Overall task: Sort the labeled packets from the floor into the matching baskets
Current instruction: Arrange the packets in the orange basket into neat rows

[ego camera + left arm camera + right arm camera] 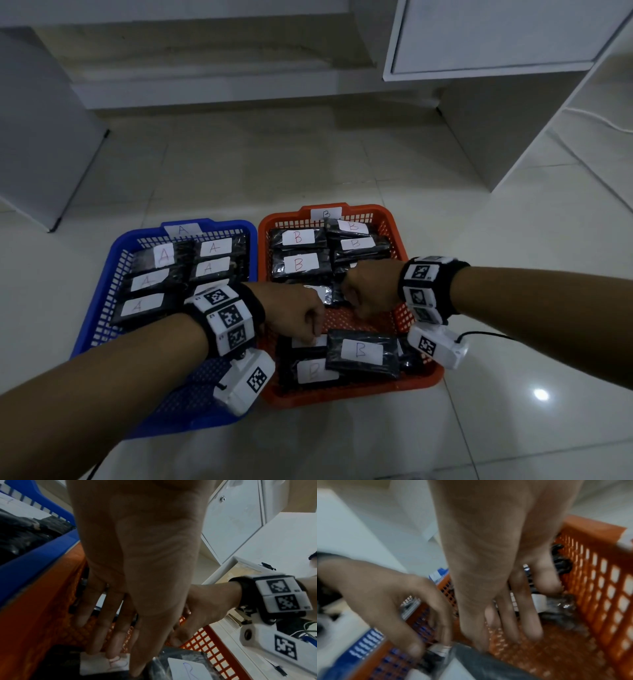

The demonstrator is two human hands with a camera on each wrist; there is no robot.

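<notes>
Both hands reach into the orange basket (346,397) marked B. My left hand (308,329) points down with straight fingers (109,653) that touch the white label of a black packet (102,665) at the basket's near end. A second black packet labeled B (362,354) lies just to its right. My right hand (358,305) hangs over the middle of the basket with loose, straight fingers (508,626) above the mesh floor, holding nothing. The blue basket (113,260) marked A holds several black packets labeled A (214,247).
More B packets (298,263) fill the far end of the orange basket. The baskets stand side by side on a pale tiled floor (513,428). A white cabinet (496,41) stands at the back right and a grey one (41,137) at the left. A white cable (596,118) runs along the right.
</notes>
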